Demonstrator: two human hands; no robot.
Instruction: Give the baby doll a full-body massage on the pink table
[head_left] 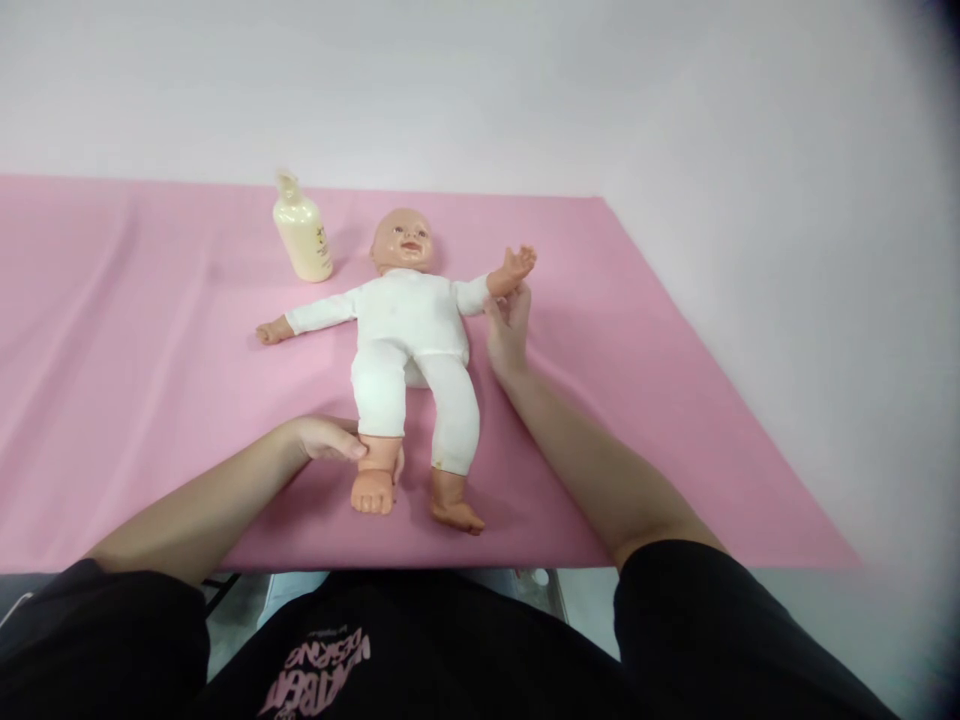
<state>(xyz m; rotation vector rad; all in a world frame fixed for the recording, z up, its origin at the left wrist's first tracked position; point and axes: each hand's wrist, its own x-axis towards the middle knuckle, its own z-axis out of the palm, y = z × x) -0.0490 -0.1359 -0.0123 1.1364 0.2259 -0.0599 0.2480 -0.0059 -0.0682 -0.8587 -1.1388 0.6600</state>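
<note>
- a table [675,420] covered by a smooth pink cloth [135,380] fills most of the view, with a plain pale wall behind it.
- a baby doll [409,330] in a white one-piece suit lies face up near the middle of the cloth, head toward the wall, arms spread wide, bare feet toward the person.
- the person's two bare forearms reach in from the bottom edge, out of short black sleeves; a black shirt with pink lettering shows below.
- the left hand [330,438] is curled around the doll's ankle on the viewer's left, fingers closed on it just above the foot.
- the right hand [508,325] lies beside the doll's raised arm, fingers loosely bent and touching the doll's wrist; whether it grips cannot be told.
- a cream lotion bottle [302,232] stands upright just beside the doll's head, on the left.
</note>
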